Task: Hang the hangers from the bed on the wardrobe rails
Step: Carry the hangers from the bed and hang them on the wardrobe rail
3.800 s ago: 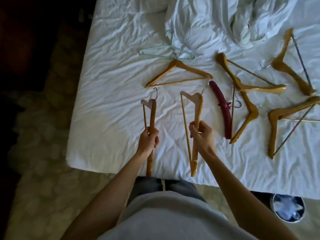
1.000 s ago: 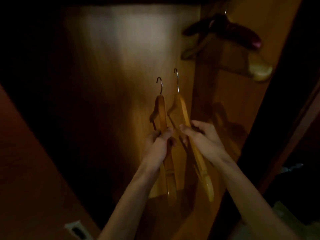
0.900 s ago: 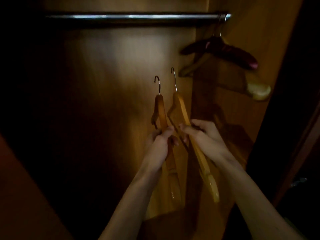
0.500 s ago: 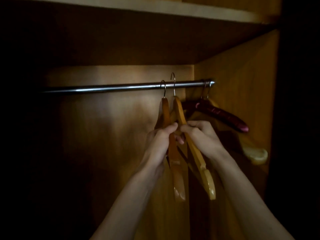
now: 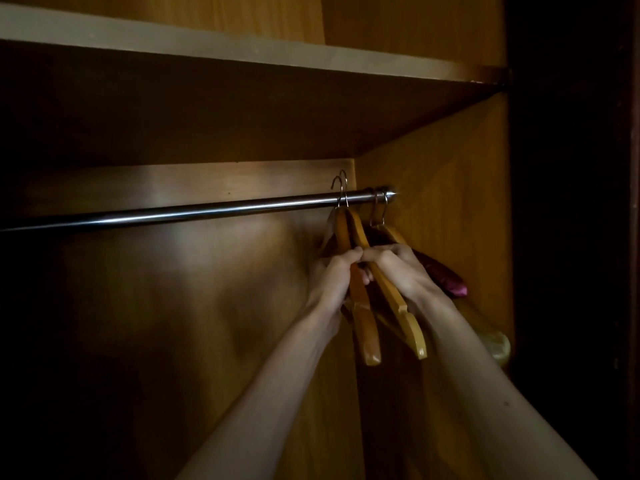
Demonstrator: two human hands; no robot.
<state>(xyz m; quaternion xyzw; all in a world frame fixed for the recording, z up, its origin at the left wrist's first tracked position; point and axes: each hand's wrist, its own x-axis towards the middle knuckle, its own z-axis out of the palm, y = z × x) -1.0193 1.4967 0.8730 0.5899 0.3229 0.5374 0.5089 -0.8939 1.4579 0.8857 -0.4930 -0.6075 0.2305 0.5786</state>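
A chrome wardrobe rail (image 5: 194, 213) runs across the dark wooden wardrobe. My left hand (image 5: 334, 275) grips one wooden hanger (image 5: 365, 327) and my right hand (image 5: 403, 268) grips a second wooden hanger (image 5: 408, 322). Both hangers stand side by side with their metal hooks (image 5: 341, 188) raised just above the rail, close to its right end. To their right, a maroon padded hanger (image 5: 446, 277) and a pale wooden hanger (image 5: 495, 344) hang from the rail, partly hidden behind my right hand and arm.
A wooden shelf (image 5: 242, 53) sits right above the rail. The wardrobe's right side wall (image 5: 450, 174) is close to the hanging hangers. The long left stretch of the rail carries no hangers. A dark door edge (image 5: 571, 237) stands at the far right.
I turned from the bed to the wardrobe with one hanger in each hand. Over the last second both hangers rose, and their hooks now reach above the rail near its right end.
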